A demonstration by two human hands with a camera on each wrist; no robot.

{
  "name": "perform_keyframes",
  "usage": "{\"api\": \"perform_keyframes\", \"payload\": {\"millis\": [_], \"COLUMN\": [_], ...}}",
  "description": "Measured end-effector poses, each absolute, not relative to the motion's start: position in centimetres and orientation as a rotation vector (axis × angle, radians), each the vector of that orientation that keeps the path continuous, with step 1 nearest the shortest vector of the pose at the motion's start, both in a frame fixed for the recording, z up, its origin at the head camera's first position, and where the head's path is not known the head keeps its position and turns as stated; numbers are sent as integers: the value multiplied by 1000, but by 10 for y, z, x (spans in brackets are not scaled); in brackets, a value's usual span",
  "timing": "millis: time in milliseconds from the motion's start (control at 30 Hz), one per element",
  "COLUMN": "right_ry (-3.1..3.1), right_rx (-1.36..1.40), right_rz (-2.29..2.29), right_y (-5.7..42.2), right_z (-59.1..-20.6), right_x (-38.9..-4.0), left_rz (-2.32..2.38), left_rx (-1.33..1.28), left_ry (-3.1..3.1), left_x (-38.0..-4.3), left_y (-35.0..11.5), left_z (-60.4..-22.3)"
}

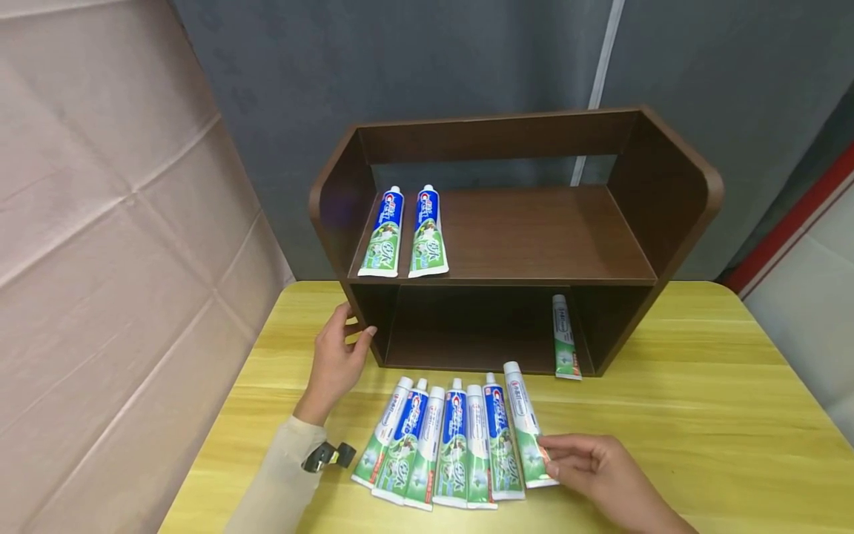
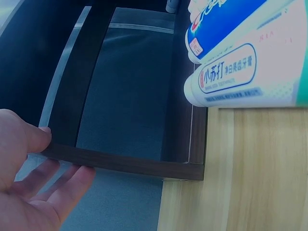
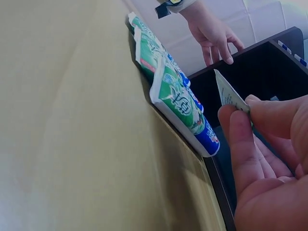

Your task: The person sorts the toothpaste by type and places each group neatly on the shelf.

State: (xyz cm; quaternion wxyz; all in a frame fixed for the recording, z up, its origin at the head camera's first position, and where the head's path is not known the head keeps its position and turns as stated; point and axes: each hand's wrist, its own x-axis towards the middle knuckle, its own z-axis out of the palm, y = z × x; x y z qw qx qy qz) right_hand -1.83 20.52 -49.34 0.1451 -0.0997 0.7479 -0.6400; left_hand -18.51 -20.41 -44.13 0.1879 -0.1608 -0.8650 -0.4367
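My right hand (image 1: 597, 471) pinches the flat lower end of a white-and-green toothpaste tube (image 1: 523, 408) between thumb and fingers. In the right wrist view the tube's crimped end (image 3: 226, 94) sticks out past the fingertips, lifted off the table. Beside it, several tubes lie fanned in a row, blue-and-green ones (image 1: 455, 437) alternating with white-and-green ones (image 1: 427, 445), caps toward the shelf. My left hand (image 1: 339, 360) grips the left side panel of the dark brown two-tier shelf (image 1: 534, 230), thumb at the front edge and fingers on the outside.
Two blue-and-green tubes (image 1: 383, 237) lie at the left of the upper tier. One white-and-green tube (image 1: 564, 334) lies at the right of the lower tier, its end near the front edge. The shelf stands on a yellow wooden table (image 1: 700, 415), with a grey curtain (image 1: 467, 67) behind.
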Motion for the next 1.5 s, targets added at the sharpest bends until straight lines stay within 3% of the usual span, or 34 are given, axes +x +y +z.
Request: {"api": "perform_keyframes", "payload": {"millis": [1067,1500], "right_ry": [2378,2424], "right_rx": [48,55], "right_rz": [-1847,-1866], "right_y": [207,208], "right_z": [-480,-485], "right_x": [-65,-89], "left_rz": [-1231,-1237], "left_rx": [-430,-415], "left_ry": [-2443,-2467], "left_x": [-185,-184], "left_y": [-202,-202], "left_z": [-440,-439]}}
